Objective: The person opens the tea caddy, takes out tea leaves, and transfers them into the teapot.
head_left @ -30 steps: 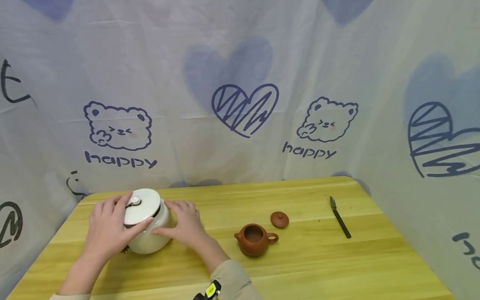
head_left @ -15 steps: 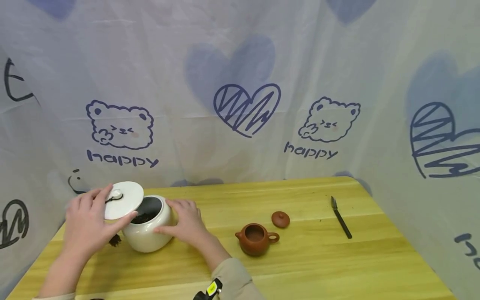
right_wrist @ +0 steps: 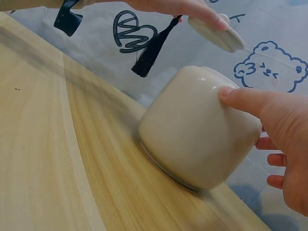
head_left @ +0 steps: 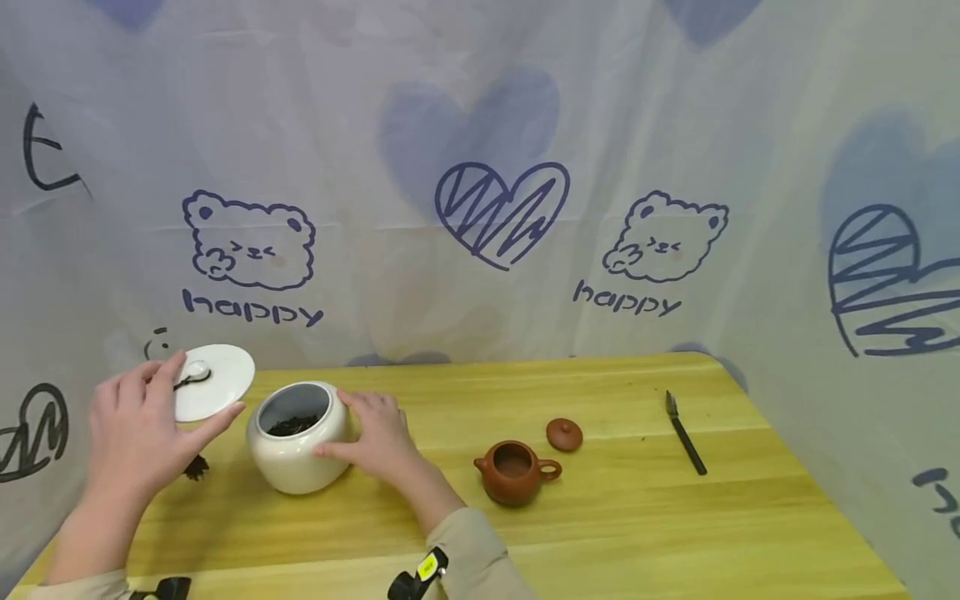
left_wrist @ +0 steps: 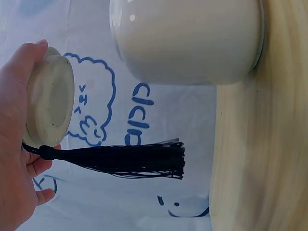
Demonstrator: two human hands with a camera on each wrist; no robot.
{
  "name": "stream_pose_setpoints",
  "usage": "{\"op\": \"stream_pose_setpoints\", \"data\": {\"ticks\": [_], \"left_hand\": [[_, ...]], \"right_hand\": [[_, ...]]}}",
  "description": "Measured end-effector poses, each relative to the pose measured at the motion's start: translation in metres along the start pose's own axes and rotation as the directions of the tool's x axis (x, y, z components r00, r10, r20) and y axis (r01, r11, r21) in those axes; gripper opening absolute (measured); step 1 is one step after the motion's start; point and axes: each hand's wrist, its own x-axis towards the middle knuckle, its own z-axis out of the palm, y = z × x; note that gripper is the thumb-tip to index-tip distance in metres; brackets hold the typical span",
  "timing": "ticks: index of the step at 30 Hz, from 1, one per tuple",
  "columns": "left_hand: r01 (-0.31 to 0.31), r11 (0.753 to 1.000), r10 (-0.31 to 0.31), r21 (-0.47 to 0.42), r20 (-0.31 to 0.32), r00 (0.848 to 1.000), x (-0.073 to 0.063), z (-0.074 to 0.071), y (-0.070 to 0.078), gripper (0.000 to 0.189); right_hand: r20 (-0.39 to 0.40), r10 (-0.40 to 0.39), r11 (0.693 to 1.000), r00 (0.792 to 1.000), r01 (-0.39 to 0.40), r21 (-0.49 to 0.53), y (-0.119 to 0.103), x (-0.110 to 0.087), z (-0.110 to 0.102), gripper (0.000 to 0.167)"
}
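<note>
Lid point(head_left: 217, 387) moved leftward, dark contents point(head_left: 295, 426) head-view only

The head camera looks forward and down at the table point(head_left: 615, 533). The wrist cameras are much closer; the left view lies sideways, the right one tilts. Both show the white jar point(right_wrist: 197, 130): top of the left view, middle of the right.

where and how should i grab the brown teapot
Probably by the teapot's loop handle, coming from the right: it sticks out that way, while the spout points left. The pot stands upright and uncovered, so keeping it level seems wise.
</note>
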Motion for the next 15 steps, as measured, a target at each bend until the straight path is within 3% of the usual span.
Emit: {"op": "stream_pose_setpoints", "data": {"ticks": [9,15], "left_hand": [[0.027,0.997,-0.025,0.077,-0.020,0.999,0.000,-0.005,-0.009,0.100],[0.103,0.989,-0.110,0.108,0.056,0.992,-0.001,-0.004,-0.015,0.104]], "right_hand": [[0.000,-0.001,1.000,1.000,0.001,-0.010,0.001,0.001,0.000,0.086],[0.008,0.003,1.000,1.000,-0.003,-0.014,0.000,0.001,-0.002,0.088]]}}
